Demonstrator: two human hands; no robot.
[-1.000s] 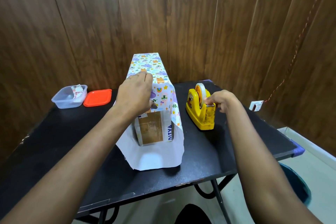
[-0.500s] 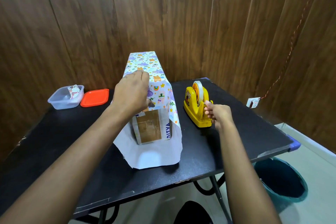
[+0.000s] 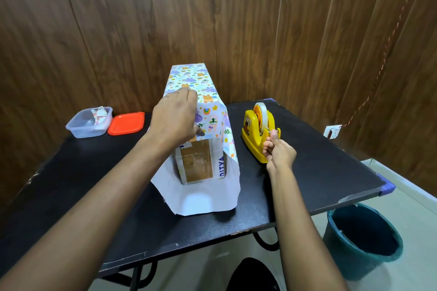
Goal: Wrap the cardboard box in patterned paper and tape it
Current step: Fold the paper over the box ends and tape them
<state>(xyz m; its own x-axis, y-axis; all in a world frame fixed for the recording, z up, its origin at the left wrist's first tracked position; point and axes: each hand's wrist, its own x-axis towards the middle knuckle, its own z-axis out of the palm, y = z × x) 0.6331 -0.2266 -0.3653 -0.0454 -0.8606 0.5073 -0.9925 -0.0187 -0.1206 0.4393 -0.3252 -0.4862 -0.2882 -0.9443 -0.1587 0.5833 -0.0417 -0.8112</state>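
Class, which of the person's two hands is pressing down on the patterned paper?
The left hand, flat on the patterned paper; the right hand is at the yellow tape dispenser.

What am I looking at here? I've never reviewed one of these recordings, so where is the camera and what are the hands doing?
There is no machine: a person wears one camera on the head, looking down at their own arms. On the black table stands a cardboard box draped in patterned paper. The left hand presses the paper on top. The right hand pinches tape at the yellow tape dispenser. A clear container and its orange lid lie far left.
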